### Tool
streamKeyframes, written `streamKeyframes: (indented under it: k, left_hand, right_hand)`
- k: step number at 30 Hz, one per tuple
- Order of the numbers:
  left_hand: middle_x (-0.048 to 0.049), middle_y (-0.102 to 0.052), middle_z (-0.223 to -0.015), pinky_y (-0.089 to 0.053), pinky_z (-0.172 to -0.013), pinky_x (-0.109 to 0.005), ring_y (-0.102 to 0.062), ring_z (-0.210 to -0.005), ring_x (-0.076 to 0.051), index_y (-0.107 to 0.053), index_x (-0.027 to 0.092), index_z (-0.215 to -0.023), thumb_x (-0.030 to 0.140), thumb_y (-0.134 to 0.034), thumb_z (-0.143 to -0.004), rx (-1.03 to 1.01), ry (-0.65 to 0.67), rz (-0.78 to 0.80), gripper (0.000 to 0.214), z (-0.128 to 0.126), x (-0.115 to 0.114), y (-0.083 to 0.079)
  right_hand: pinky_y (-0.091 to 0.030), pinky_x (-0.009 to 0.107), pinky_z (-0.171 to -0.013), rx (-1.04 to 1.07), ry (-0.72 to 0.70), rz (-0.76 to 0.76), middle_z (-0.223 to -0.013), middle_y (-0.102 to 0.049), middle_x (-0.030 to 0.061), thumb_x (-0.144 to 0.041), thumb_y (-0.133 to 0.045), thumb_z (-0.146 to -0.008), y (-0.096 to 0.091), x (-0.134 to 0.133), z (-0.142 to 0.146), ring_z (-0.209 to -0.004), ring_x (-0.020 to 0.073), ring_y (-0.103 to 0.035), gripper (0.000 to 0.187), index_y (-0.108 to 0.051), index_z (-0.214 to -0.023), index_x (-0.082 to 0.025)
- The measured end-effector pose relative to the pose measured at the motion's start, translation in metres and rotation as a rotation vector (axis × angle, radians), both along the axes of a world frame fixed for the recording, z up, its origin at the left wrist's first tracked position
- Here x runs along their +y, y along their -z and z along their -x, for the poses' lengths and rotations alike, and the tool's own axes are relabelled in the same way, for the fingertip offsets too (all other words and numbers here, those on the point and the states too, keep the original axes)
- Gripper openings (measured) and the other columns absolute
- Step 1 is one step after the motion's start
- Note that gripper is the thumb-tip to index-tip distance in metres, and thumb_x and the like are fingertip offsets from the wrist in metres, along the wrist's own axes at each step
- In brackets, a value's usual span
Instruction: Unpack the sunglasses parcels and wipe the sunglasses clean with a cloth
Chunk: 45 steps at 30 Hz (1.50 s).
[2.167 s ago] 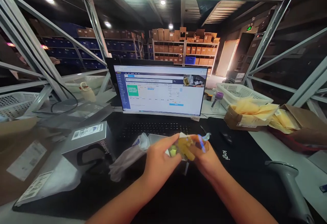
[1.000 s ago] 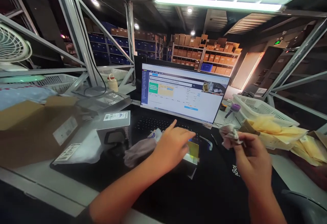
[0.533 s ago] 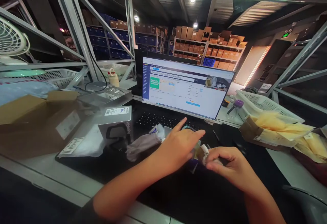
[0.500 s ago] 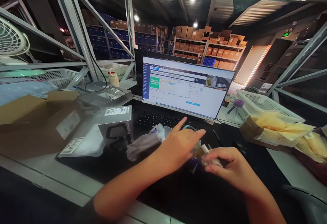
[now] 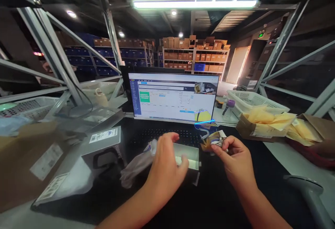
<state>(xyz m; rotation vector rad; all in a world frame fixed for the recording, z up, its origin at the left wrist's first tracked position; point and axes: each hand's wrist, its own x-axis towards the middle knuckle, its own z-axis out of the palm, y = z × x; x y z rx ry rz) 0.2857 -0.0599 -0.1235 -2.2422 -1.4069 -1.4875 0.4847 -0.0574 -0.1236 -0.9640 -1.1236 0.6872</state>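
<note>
Now your right hand [image 5: 237, 157] pinches the crumpled packet [image 5: 214, 141] apart from the small open box [image 5: 194, 153] on the black mat [image 5: 209, 196], and your left hand [image 5: 166, 161], fingers loosely parted, covers less than before, so the box's inside shows.

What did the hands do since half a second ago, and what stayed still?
The right hand lifted the crumpled wrapping up and rightward, away from the small open box. The left hand drew back a little, showing more of the box's inside. The view swung too. The right hand kept hold of the wrapping; the monitor and the grey printed box stayed put.
</note>
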Motion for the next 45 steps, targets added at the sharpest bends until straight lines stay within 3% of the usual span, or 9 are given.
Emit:
streamKeyframes:
  k: [5,9,17,25,28,32,36,41,45]
  left_hand:
    - [-0.0209,-0.053,-0.133,-0.051,-0.103,-0.057,-0.054,-0.126,-0.037,-0.032,0.013,-0.141,0.023,-0.073,-0.071,0.152,0.068,0.021,0.082,-0.023,-0.008,0.021]
    - [-0.0226,-0.059,-0.123,-0.051,-0.099,-0.061,-0.059,-0.118,-0.039,-0.041,0.010,-0.131,0.021,-0.069,-0.073,0.227,-0.042,-0.144,0.065,-0.030,-0.005,0.029]
    - [-0.0200,-0.057,-0.129,-0.050,-0.103,-0.059,-0.058,-0.121,-0.033,-0.052,0.018,-0.117,0.011,-0.058,-0.085,0.343,-0.079,-0.214,0.033,-0.024,-0.002,0.016]
    - [-0.0181,-0.054,-0.134,-0.048,-0.107,-0.057,-0.057,-0.125,-0.030,-0.058,0.021,-0.115,-0.001,-0.053,-0.082,0.454,0.095,-0.215,0.039,-0.015,0.006,0.007]
    - [-0.0183,-0.056,-0.133,-0.047,-0.108,-0.055,-0.057,-0.125,-0.029,-0.060,0.019,-0.111,-0.004,-0.052,-0.082,0.494,0.150,-0.240,0.038,-0.013,0.009,0.004]
    - [-0.0200,-0.055,-0.137,-0.048,-0.106,-0.058,-0.056,-0.126,-0.032,-0.059,0.018,-0.116,0.002,-0.059,-0.081,0.487,0.094,-0.197,0.038,-0.017,0.006,0.007]
    - [-0.0202,-0.063,-0.124,-0.055,-0.098,-0.053,-0.063,-0.114,-0.032,-0.058,0.014,-0.112,0.021,-0.066,-0.086,0.356,0.075,-0.244,0.028,-0.022,0.007,0.016]
    - [-0.0151,-0.070,-0.110,-0.058,-0.091,-0.043,-0.067,-0.106,-0.028,-0.059,0.013,-0.109,0.010,-0.061,-0.088,0.280,0.131,-0.364,0.022,-0.014,0.013,0.018]
    - [-0.0126,-0.071,-0.112,-0.058,-0.093,-0.041,-0.066,-0.108,-0.027,-0.061,0.016,-0.108,0.005,-0.062,-0.086,0.281,0.225,-0.356,0.025,-0.008,0.013,0.008]
  right_hand:
    - [-0.045,0.022,-0.056,0.142,-0.113,0.019,-0.058,-0.055,-0.0033,-0.031,-0.084,-0.067,0.007,-0.010,0.023,-0.057,0.0116,-0.053,0.041,-0.045,-0.059,-0.021]
    - [-0.040,0.022,-0.052,0.012,-0.159,0.067,-0.053,-0.051,-0.0035,-0.027,-0.080,-0.063,0.011,-0.015,0.037,-0.052,0.0105,-0.046,0.036,-0.045,-0.053,-0.020]
    - [-0.038,0.023,-0.051,-0.154,-0.078,0.096,-0.052,-0.053,-0.0030,-0.023,-0.077,-0.062,0.005,-0.018,0.030,-0.053,0.0113,-0.047,0.032,-0.047,-0.051,-0.020]
    - [-0.033,0.018,-0.037,0.351,-0.361,0.265,-0.047,-0.053,-0.0073,-0.031,-0.094,-0.050,-0.007,-0.002,0.005,-0.038,0.0076,-0.046,0.063,-0.033,-0.059,-0.022]
    - [-0.030,0.017,-0.035,0.491,-0.408,0.303,-0.047,-0.051,-0.0083,-0.027,-0.096,-0.046,-0.012,0.005,-0.003,-0.038,0.0050,-0.041,0.065,-0.032,-0.057,-0.021]
    - [-0.034,0.017,-0.038,0.566,-0.381,0.265,-0.050,-0.053,-0.0077,-0.027,-0.095,-0.049,-0.011,0.004,0.003,-0.041,0.0053,-0.042,0.061,-0.035,-0.057,-0.021]
    - [-0.038,0.019,-0.045,0.517,-0.349,0.188,-0.055,-0.057,-0.0067,-0.027,-0.094,-0.052,-0.001,-0.004,0.020,-0.047,0.0068,-0.047,0.054,-0.042,-0.061,-0.020]
    - [-0.039,0.020,-0.047,0.299,-0.327,0.210,-0.053,-0.057,-0.0053,-0.028,-0.095,-0.051,0.006,-0.007,0.028,-0.049,0.0082,-0.049,0.051,-0.046,-0.059,-0.019]
    - [-0.038,0.019,-0.042,0.350,-0.408,0.217,-0.049,-0.056,-0.0062,-0.026,-0.096,-0.049,-0.002,0.000,0.010,-0.044,0.0076,-0.048,0.054,-0.042,-0.055,-0.020]
